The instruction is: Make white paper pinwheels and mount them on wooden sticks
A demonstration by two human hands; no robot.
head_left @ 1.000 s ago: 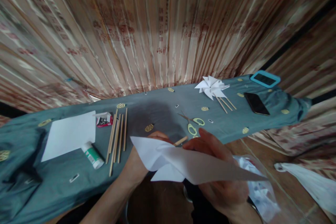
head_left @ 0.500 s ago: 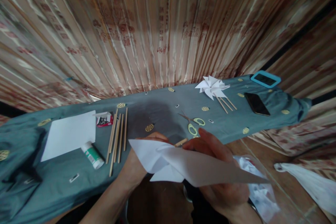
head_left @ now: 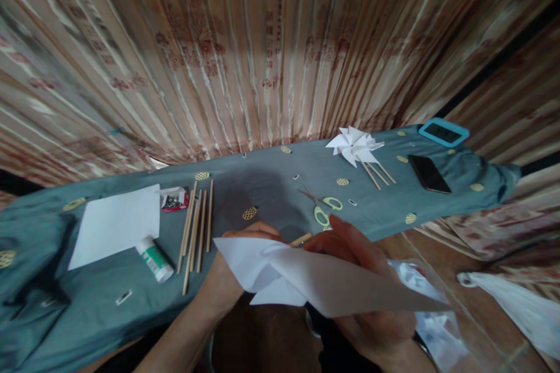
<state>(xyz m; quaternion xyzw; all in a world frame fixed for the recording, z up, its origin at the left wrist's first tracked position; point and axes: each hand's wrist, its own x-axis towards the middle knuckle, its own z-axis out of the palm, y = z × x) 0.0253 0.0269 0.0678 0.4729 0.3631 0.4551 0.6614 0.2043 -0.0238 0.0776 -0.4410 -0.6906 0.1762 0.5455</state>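
A folded white paper pinwheel [head_left: 301, 280] is held close in front of me, between my two hands. Behind its left side, my left hand [head_left: 256, 229] is closed around a wooden stick [head_left: 301, 239], whose end pokes out above the paper; most of these fingers are hidden. From the right, my right hand [head_left: 356, 247] has the pinwheel in a closed grip, with its fingertips near the stick's end. Whatever lies between those fingertips is covered. Just beyond the hands lie scissors [head_left: 322, 217] with light green handles.
On the cloth-covered table to the left are white paper [head_left: 118, 224], a glue stick [head_left: 155, 259], a small red box [head_left: 175, 199] of metal bits and several wooden sticks [head_left: 196, 227]. Finished pinwheels [head_left: 353, 145], a phone [head_left: 429, 173] and a blue-framed device [head_left: 444, 132] lie right.
Almost nothing differs. The pinwheel's left tip has dipped slightly, and the right fingers have shifted a little beside the stick's end.
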